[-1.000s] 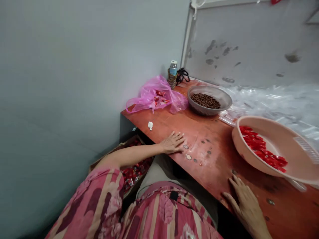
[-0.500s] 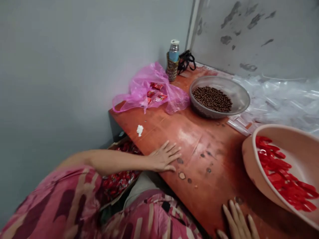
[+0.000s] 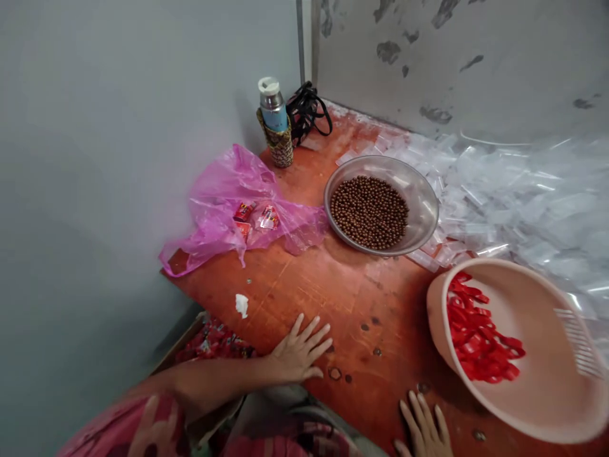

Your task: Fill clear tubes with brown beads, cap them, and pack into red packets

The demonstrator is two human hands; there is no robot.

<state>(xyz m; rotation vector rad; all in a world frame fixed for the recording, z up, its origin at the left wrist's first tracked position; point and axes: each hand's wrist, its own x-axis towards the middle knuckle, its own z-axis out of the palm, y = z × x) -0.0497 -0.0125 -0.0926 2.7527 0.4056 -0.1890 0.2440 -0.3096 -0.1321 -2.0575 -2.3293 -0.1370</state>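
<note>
My left hand (image 3: 299, 352) lies flat on the near edge of the reddish wooden table (image 3: 333, 292), fingers spread and holding nothing. My right hand (image 3: 423, 431) rests palm-down on the same edge at the bottom of the view, fingers stretched out, only partly visible. A pink plastic basin (image 3: 547, 393) with red pieces (image 3: 476, 336) inside stands just right of my right hand. Farther back sits a metal bowl (image 3: 423, 203) of small brown balls (image 3: 368, 212).
A crumpled pink plastic bag (image 3: 223, 203) with red packets lies at the table's left. A flask (image 3: 275, 120) and black straps (image 3: 307, 111) stand in the corner. Clear plastic bags (image 3: 518, 190) cover the right side. A box of red packets (image 3: 212, 339) sits below the table.
The view has tilted down and shifted, so the table shows more from above. Both hands stay flat on the table's near edge in about the same places.
</note>
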